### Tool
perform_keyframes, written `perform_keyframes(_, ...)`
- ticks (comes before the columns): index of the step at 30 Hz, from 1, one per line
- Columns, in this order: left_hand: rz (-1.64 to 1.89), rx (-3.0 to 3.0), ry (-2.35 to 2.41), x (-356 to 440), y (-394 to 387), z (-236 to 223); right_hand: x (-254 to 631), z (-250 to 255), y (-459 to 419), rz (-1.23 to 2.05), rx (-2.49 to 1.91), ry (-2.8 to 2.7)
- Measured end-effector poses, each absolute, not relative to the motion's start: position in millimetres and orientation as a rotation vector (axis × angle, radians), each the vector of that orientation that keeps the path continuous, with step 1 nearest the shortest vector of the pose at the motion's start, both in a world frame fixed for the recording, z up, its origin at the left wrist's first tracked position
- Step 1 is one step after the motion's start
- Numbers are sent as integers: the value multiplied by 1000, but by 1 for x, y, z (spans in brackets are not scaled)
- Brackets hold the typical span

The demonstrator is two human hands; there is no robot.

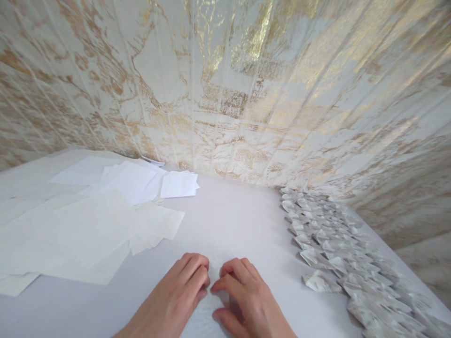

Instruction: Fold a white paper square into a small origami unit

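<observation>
A thin, pale sheet of paper [204, 323] lies on the table at the bottom middle, partly covered by both hands and hard to tell from the white surface. My left hand [181, 292] rests on its left side, fingers curled together and thumb tucked in at the paper. On the other side my right hand [251, 293] touches the paper with bent fingertips. Its thumb is spread away from the index finger, with a gap between them. The two hands face each other, a narrow strip of paper showing between them.
Large loose paper sheets [70, 230] overlap at the left, with a small stack of white paper pieces [179, 184] behind. Rows of folded paper pieces [327, 239] run along the right edge; one folded piece [321, 281] sits slightly apart. A gold-patterned wall [225, 94] borders the white table [232, 211].
</observation>
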State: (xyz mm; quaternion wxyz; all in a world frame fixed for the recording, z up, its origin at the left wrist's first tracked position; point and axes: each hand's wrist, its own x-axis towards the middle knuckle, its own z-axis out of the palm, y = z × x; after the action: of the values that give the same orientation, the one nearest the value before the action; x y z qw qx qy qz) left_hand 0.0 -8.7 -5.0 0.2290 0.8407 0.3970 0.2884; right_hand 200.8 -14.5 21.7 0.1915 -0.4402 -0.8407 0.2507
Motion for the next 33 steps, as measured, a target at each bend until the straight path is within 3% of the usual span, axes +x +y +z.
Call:
perform_keyframes(14,651,2311,1152,3,-5,-4,191,11,-19,569,-1196,-2268)
perform_keyframes(22,653,2264,1121,-3,-11,8,186,7,-18,241,-1036,-2390)
perform_keyframes(33,489,2154,1101,-14,-9,20,195,9,-15,634,-1029,-2232)
